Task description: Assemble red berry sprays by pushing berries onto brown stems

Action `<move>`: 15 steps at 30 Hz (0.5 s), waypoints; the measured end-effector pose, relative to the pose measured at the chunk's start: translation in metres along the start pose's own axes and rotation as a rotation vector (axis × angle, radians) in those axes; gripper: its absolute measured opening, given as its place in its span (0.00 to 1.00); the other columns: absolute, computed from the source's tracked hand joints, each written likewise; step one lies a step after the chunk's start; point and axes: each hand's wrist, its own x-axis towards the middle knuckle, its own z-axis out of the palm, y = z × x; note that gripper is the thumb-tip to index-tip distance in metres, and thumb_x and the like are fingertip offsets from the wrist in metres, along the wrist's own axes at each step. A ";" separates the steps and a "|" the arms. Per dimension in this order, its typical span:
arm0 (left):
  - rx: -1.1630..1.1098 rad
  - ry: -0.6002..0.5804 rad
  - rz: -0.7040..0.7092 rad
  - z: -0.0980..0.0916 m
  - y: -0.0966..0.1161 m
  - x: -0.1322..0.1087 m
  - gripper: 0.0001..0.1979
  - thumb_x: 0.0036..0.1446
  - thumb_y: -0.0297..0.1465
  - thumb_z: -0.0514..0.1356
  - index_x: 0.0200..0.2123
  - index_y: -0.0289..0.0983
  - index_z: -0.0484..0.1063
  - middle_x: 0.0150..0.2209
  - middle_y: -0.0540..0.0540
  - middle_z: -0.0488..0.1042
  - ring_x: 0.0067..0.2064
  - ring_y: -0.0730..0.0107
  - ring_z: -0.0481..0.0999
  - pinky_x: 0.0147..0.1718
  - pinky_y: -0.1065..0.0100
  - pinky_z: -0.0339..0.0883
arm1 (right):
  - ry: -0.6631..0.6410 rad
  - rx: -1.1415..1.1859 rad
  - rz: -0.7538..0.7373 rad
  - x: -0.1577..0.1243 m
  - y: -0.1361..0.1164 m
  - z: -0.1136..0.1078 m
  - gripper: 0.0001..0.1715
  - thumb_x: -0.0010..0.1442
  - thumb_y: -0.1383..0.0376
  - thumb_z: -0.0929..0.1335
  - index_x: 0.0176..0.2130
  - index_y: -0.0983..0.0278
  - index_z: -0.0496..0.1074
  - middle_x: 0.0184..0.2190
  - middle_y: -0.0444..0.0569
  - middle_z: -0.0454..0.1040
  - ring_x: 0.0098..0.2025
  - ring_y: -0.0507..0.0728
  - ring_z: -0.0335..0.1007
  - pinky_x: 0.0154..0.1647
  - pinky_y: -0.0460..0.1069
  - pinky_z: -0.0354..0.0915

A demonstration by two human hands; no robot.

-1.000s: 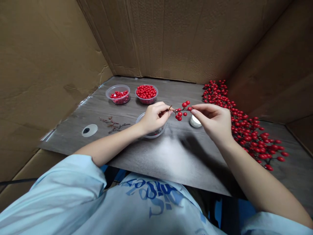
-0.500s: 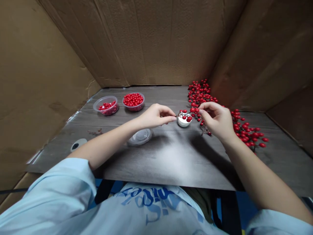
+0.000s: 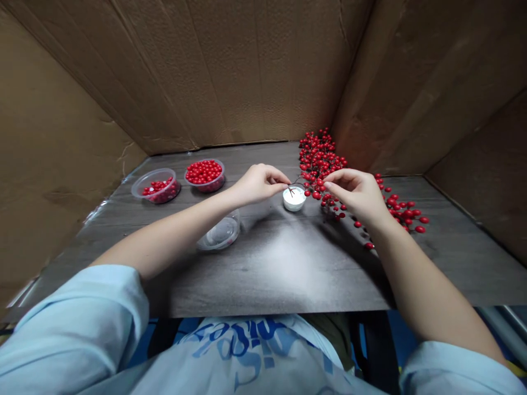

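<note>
My left hand pinches a thin dark stem between thumb and fingertips. Bare forked twig ends on it show over a small white cup with white contents. My right hand has its thumb and forefinger closed at a red berry beside the stem's other end. More berries hang just below those fingertips. Behind and beneath the right hand lie heaped artificial red berry branches, partly covered by that hand, so where the held stem ends among them is hard to tell.
At the left stand two clear tubs, one full of red berries, the other holding fewer. A clear plastic container lies partly behind my left forearm. Cardboard walls enclose the grey table at the back and sides.
The view has swung, so the tabletop things sit further left. Berries that showed over the white cup are no longer there; bare twig ends show instead. Both hands keep their pinches.
</note>
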 end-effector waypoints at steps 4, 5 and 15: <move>0.292 -0.016 0.197 0.005 -0.002 0.010 0.08 0.51 0.25 0.59 0.33 0.35 0.78 0.32 0.44 0.77 0.33 0.73 0.73 0.35 0.72 0.64 | 0.018 -0.015 0.029 0.001 0.008 0.000 0.07 0.46 0.64 0.71 0.27 0.66 0.74 0.24 0.48 0.75 0.24 0.52 0.68 0.23 0.46 0.63; 0.359 -0.042 0.213 0.007 -0.002 0.013 0.09 0.51 0.25 0.58 0.33 0.35 0.79 0.32 0.44 0.76 0.34 0.72 0.72 0.35 0.71 0.63 | 0.027 -0.034 0.032 0.001 0.010 0.000 0.07 0.45 0.64 0.71 0.27 0.66 0.74 0.24 0.48 0.75 0.24 0.52 0.68 0.23 0.46 0.64; 0.800 -0.262 0.205 0.024 0.006 0.026 0.14 0.56 0.25 0.51 0.33 0.33 0.77 0.35 0.42 0.70 0.33 0.70 0.70 0.30 0.70 0.57 | 0.092 -0.230 0.007 -0.005 0.015 0.011 0.03 0.44 0.69 0.68 0.25 0.65 0.68 0.23 0.46 0.73 0.25 0.52 0.67 0.28 0.47 0.63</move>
